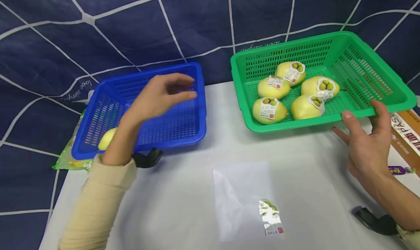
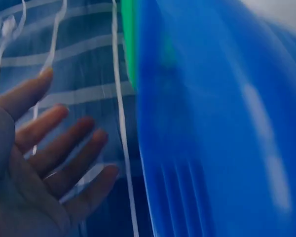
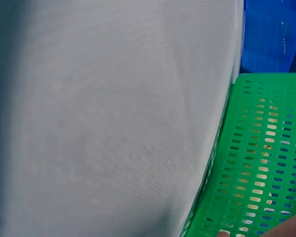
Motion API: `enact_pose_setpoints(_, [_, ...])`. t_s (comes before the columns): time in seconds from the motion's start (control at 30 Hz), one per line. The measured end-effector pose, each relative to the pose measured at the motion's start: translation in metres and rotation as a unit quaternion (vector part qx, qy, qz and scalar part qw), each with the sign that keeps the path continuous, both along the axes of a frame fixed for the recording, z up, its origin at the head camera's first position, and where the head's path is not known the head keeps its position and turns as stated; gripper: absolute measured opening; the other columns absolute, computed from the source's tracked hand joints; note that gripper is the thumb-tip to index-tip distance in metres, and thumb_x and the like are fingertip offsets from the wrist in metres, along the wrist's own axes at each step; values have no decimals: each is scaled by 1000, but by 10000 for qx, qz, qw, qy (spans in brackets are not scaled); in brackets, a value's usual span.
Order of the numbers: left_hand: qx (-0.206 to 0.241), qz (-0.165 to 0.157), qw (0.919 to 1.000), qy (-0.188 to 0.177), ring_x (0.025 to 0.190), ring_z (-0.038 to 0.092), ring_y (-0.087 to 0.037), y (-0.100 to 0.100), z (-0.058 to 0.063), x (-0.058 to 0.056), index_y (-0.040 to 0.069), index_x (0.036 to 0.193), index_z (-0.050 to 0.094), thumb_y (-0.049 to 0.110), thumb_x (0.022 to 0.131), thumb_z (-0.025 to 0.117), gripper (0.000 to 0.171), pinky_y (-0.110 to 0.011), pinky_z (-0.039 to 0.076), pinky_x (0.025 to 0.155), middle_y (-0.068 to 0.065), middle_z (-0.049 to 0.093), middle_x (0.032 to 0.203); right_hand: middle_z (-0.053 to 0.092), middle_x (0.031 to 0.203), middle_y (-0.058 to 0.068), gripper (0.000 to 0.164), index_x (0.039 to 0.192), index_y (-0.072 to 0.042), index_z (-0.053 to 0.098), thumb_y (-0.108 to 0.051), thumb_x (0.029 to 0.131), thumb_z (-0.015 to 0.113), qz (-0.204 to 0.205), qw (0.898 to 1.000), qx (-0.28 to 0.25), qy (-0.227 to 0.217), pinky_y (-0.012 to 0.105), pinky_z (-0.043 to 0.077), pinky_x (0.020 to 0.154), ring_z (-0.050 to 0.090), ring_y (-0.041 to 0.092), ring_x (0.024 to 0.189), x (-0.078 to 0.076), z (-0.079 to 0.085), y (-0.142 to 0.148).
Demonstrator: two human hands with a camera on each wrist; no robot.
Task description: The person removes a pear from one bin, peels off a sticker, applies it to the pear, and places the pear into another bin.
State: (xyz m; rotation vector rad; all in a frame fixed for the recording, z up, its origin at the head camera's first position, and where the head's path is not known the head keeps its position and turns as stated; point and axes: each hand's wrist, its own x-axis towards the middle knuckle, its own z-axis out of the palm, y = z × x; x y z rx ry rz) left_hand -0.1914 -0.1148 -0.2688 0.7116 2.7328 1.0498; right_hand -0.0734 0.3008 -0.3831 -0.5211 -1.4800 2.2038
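In the head view my left hand point(image 1: 157, 93) hovers over the blue basket point(image 1: 200, 111), its fingers loosely bent with nothing between them. One yellow pear point(image 1: 106, 138) lies in that basket's near left corner, partly hidden by my forearm. My right hand point(image 1: 369, 147) grips the front rim of the green basket point(image 1: 357, 113) near its right corner, fingers over and under the edge. Several yellow pears point(image 1: 305, 107) with printed labels lie inside it. The left wrist view shows my left hand point(image 2: 54, 158) with spread fingers beside the blue basket point(image 2: 227, 123).
A clear sheet point(image 1: 237, 195) with one pear sticker point(image 1: 270, 217) lies on the white table point(image 1: 177, 191). Green packaging point(image 1: 70, 157) pokes out behind the blue basket's left side. A brown box point(image 1: 407, 133) and a purple wrapped sweet point(image 1: 401, 170) are at the right.
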Motion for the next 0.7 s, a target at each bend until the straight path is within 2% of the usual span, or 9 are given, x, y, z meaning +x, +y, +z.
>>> enact_pose_setpoints(0.07, [-197, 577, 9981, 68, 108, 61, -21, -34, -1, 8, 7, 129, 64, 35, 94, 70, 45, -37, 49, 93, -8, 65, 122, 31, 144, 5, 61, 145, -21, 42, 1, 93, 65, -38, 9999, 94, -58, 27, 57, 66, 50, 19, 117, 1, -1, 0])
enact_pose_setpoints(0.13, [-331, 1117, 9930, 175, 104, 62, -20, -63, -4, 23, 8, 130, 63, 37, 95, 67, 46, -30, 49, 88, -9, 66, 121, 30, 145, 5, 61, 145, -21, 41, 2, 93, 65, -16, 10000, 37, -31, 27, 58, 65, 49, 19, 118, 2, -2, 0])
enact_pose_setpoints(0.27, [-306, 2106, 9748, 663, 85, 60, -9, -107, -16, 72, 9, 129, 64, 30, 95, 69, 40, -15, 44, 67, -2, 68, 106, 27, 148, 3, 62, 145, -21, 40, 2, 93, 64, 152, 9997, -196, 34, 29, 58, 65, 47, 18, 120, 3, -3, 0])
enact_pose_setpoints(0.37, [-258, 2930, 9520, 847, 67, 52, -7, -132, -30, 112, 6, 129, 64, 25, 94, 71, 40, -17, 39, 51, 5, 63, 89, 26, 149, 3, 63, 146, -20, 39, 2, 93, 64, 236, 9994, -231, 48, 30, 58, 65, 48, 18, 120, 3, -3, -1])
enact_pose_setpoints(0.43, [-268, 3477, 9350, 648, 58, 46, -9, -147, -39, 132, 3, 132, 60, 27, 94, 70, 46, -22, 34, 44, 6, 59, 77, 26, 149, 3, 63, 146, -21, 39, 2, 93, 64, 238, 9995, -192, 26, 29, 58, 65, 49, 18, 120, 3, -2, -1])
enact_pose_setpoints(0.53, [-117, 4096, 9121, -153, 49, 45, -13, -164, -54, 150, 5, 142, 50, 36, 96, 65, 58, -25, 36, 40, 6, 59, 67, 28, 148, 3, 62, 146, -21, 39, 1, 94, 64, 95, 9999, -34, -28, 28, 58, 65, 48, 18, 120, 1, -1, -2])
enact_pose_setpoints(0.6, [139, 4304, 9005, -603, 48, 53, -12, -171, -66, 154, 9, 149, 42, 40, 97, 62, 64, -21, 44, 42, 6, 62, 68, 29, 146, 4, 61, 145, -21, 40, 1, 93, 64, -28, 10000, 33, -53, 27, 58, 64, 47, 19, 121, 1, -1, -3])
enact_pose_setpoints(0.63, [338, 4379, 8953, -744, 50, 58, -11, -172, -72, 155, 13, 151, 39, 40, 98, 61, 64, -20, 49, 45, 7, 63, 74, 30, 146, 4, 61, 145, -21, 40, 1, 93, 64, -76, 9999, 71, -68, 27, 58, 64, 47, 19, 121, 0, -1, -3])
enact_pose_setpoints(0.7, [1093, 4534, 8806, -840, 56, 66, -10, -171, -84, 154, 18, 151, 37, 35, 98, 62, 61, -22, 56, 52, 7, 61, 92, 30, 146, 4, 60, 144, -21, 41, 1, 94, 64, -111, 9998, 91, -102, 26, 58, 64, 47, 19, 121, 0, -1, -3])
